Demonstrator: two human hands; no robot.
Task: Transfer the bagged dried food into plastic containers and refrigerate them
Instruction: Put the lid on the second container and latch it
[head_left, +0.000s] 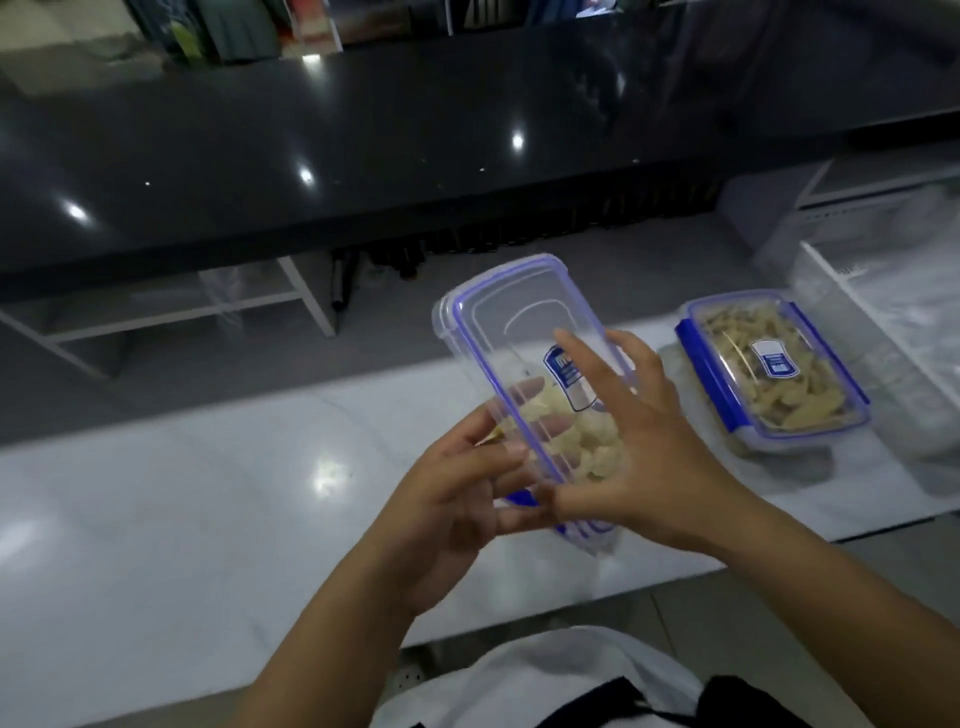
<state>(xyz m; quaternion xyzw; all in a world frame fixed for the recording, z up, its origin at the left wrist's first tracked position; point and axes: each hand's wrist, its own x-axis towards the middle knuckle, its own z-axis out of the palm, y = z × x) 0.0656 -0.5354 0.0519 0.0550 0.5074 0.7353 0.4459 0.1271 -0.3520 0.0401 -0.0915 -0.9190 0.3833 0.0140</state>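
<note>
Risk first: the clear rectangular plastic container with blue-rimmed lid (524, 384) is tilted in the air above the white glossy countertop (156, 493), far end raised. If the near blue latch (519, 499) is not snapped, I judge the lid could lift and the pale dried pieces (566, 436), heaped at the low end, could spill. Smooth plastic also slips easily.

My left hand (462, 499) grips the container's near left edge, fingers curled around it, thumb on top. My right hand (639, 447) presses on the lid with fingers spread and mostly straight, palm at the near corner.

Materials: walls thin, see-through, hard; lid carries a blue-and-white label. Dried food looks wrinkled, irregular, light.

Second identical lidded container, full of tan dried strips (774, 374), sits flat on the countertop to the right, side latches down. Black polished counter (363, 156) beyond. No fridge in view.
</note>
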